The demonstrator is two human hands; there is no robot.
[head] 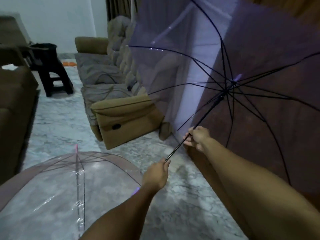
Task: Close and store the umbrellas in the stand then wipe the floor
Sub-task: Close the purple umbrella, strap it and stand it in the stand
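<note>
A large open umbrella (199,54) with a see-through purple canopy and dark ribs fills the upper right, tilted away from me. My left hand (156,175) grips the lower end of its dark shaft. My right hand (197,138) holds the shaft higher up, below the runner. A second open umbrella (69,184), clear with a pink tint and pink tip, rests on the marble floor (173,196) at the lower left. No umbrella stand is identifiable in this view.
A brown recliner sofa (121,118) with grey covers stands ahead in the middle. Another brown sofa (15,101) lines the left edge. A black stool (53,71) stands at the back left. A brown door or wall (259,144) is behind the purple canopy.
</note>
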